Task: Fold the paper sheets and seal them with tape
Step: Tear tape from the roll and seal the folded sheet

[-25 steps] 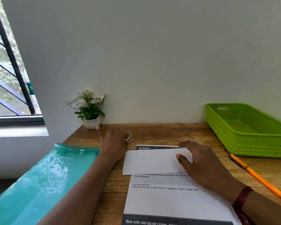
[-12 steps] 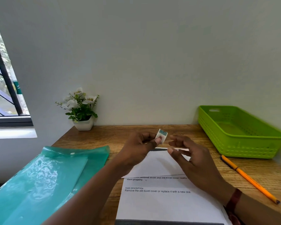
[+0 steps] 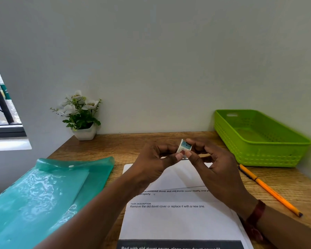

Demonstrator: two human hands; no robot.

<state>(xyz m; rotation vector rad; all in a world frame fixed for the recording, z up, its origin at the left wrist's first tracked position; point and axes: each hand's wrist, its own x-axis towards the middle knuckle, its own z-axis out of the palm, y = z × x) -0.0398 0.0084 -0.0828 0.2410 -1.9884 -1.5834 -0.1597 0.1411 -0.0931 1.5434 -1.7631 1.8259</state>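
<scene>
Two grips meet above the desk (image 3: 133, 143), both closed on one small roll of tape (image 3: 183, 147). My left grip (image 3: 151, 164) pinches the roll's lower edge between thumb and curled forefinger. My right grip (image 3: 215, 168) has its thumb and fingers curled round the roll's right side and top. The roll is held in the air, tilted, its teal label turned toward me, above the far end of the paper sheet (image 3: 178, 221).

That sheet lies flat on the desk beneath my forearms, printed side up. Its far part is folded toward me, so a blank white flap (image 3: 183, 177) covers the upper lines of text.

A teal plastic folder (image 3: 43, 194) lies to the left of the sheet. To the right lies an orange pencil (image 3: 269, 189), with a green basket (image 3: 258, 155) beyond it by the wall. A potted plant (image 3: 83, 121) with white flowers stands at the desk's far left corner.
</scene>
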